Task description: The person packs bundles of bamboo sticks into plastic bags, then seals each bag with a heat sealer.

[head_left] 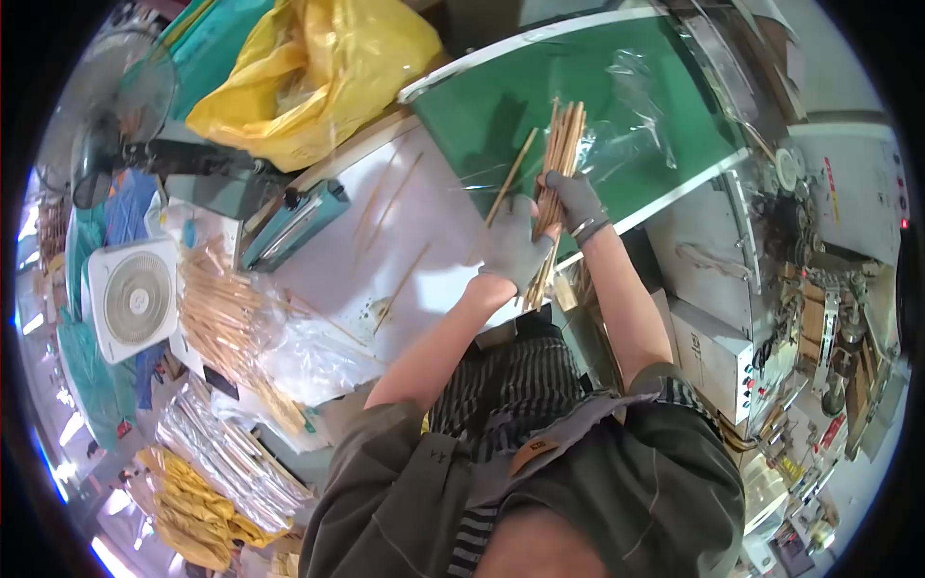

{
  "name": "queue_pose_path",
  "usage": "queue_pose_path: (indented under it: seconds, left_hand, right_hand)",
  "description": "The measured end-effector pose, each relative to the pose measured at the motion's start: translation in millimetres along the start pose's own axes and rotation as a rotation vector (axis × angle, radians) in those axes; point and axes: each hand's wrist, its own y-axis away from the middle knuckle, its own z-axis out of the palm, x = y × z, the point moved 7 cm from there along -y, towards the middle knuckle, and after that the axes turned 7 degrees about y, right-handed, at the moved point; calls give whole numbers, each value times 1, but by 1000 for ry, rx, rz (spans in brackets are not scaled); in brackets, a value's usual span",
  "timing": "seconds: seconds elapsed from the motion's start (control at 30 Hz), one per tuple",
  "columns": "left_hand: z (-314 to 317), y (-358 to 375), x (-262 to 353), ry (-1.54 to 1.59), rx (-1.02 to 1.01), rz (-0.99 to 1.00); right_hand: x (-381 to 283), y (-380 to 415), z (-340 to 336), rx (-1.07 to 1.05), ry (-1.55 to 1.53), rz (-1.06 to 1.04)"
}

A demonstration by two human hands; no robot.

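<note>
A bundle of thin wooden sticks stands out in front of my body, over the near edge of the green board. My right hand, in a grey glove with bare fingertips, is closed around the bundle's middle. Lower down, my left hand, gloved the same way, grips the bundle from its left side. One separate stick slants beside the bundle, its lower end overlapping the left glove in this view. Several loose sticks lie on the white tabletop to the left.
Clear plastic film lies on the green board. A teal sealer-like device sits on the white top. Further left are a large pile of sticks in plastic and a white fan. A yellow bag stands behind; machine boxes flank my right.
</note>
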Motion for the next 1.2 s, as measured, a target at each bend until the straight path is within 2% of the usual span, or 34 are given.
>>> queue_pose_path:
  seconds: [0.03,0.13,0.17,0.27,0.3,0.4,0.43,0.53,0.57,0.6,0.67,0.77,0.83,0.9,1.0,1.03,1.07,1.13,1.17,1.2]
  left_hand:
    - [20,-3,0,-2,-256,-136]
    - [63,-7,-2,-166,-443,-113]
    - [66,-8,9,-117,-416,4]
    - [78,-20,11,259,-228,177]
    - [96,-19,-7,550,-424,-186]
    - [111,-13,8,951,-543,-518]
    - [107,-16,18,921,-545,-526]
    - [100,-35,24,977,-473,-409]
    - [98,-46,18,978,-437,-373]
    - [95,-58,12,979,-398,-338]
    - [82,-75,23,1057,-374,-473]
    - [59,-112,25,1176,-170,-361]
    - [41,-142,5,1441,153,-411]
    - [16,-167,3,1399,307,-349]
    - [14,-200,-43,1236,117,-256]
    - [36,-187,-65,1262,73,-518]
    - [43,-169,-23,494,-61,-278]
    - [79,-100,31,-61,-227,-276]
    - [100,-76,34,-24,-341,-324]
    - [118,-59,35,-16,-299,-287]
  right_hand:
    - [-2,4,-7,-2,-18,-5]
    - [8,7,-27,-93,1,105]
    - [14,1,-32,-110,-39,62]
    - [11,20,-33,-383,-509,155]
    - [7,33,-38,-461,-578,120]
    - [20,26,-59,-627,-695,23]
    - [6,33,-61,-519,-589,-30]
    - [9,26,-81,-564,-367,-144]
    - [7,33,-90,-550,-210,-22]
    - [11,31,-93,-537,-215,-15]
    - [25,25,-99,-512,-223,1]
    - [48,12,-120,-399,-123,48]
    - [53,14,-124,-380,-117,57]
    - [44,24,-123,-361,-113,26]
    - [58,20,-126,-298,-281,86]
    - [50,23,-128,-220,-125,31]
    - [42,24,-128,-155,28,4]
    - [29,30,-122,-16,321,-39]
    - [11,39,-115,86,452,-104]
    - [36,17,-117,198,665,-454]
